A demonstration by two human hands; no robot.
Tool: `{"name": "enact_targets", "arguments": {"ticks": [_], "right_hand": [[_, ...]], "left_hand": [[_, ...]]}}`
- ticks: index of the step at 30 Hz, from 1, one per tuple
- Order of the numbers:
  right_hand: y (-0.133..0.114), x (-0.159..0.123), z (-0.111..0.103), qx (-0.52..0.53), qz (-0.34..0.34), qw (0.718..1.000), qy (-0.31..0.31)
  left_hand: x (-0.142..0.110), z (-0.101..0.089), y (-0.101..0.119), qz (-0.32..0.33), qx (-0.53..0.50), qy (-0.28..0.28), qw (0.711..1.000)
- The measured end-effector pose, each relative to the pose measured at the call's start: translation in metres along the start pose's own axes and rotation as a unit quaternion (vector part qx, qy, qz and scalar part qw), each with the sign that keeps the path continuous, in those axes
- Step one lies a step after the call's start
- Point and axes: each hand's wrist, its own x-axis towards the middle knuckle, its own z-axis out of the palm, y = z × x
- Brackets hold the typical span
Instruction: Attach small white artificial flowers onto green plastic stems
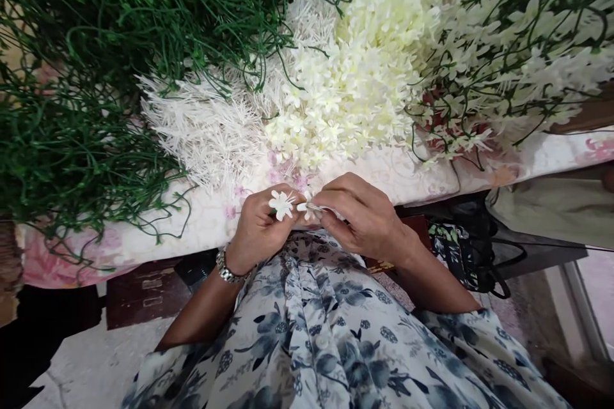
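Observation:
My left hand (259,227) is closed in a pinch on a small white artificial flower (281,204) held just above my lap. My right hand (362,214) is closed too, pinching a thin white stamen piece (314,207) whose tip meets the flower. Both hands sit close together at the near edge of a cloth-covered table (201,220). A metal watch (225,268) is on my left wrist. Just beyond my hands lie heaps of loose cream flower heads (355,83) and white spiky stamen pieces (206,128).
A tangle of green plastic stems (96,70) fills the left of the table. Stems with white flowers fitted on them (518,57) are piled at the right. A dark bag (465,243) sits under the table's right side.

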Motion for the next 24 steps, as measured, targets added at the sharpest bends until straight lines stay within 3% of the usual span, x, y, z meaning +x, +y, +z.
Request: {"name": "enact_targets", "arguments": {"ticks": [16,24], "right_hand": [[0.006,-0.002,0.002,-0.054,-0.022,0.998,-0.007],[0.011,-0.003,0.009,0.005,0.011,1.000,-0.022]], "left_hand": [[-0.001,0.005,0.003,0.034,0.079,-0.017,0.996],[0.000,0.006,-0.002,0.042,0.083,-0.023,0.995]]}}
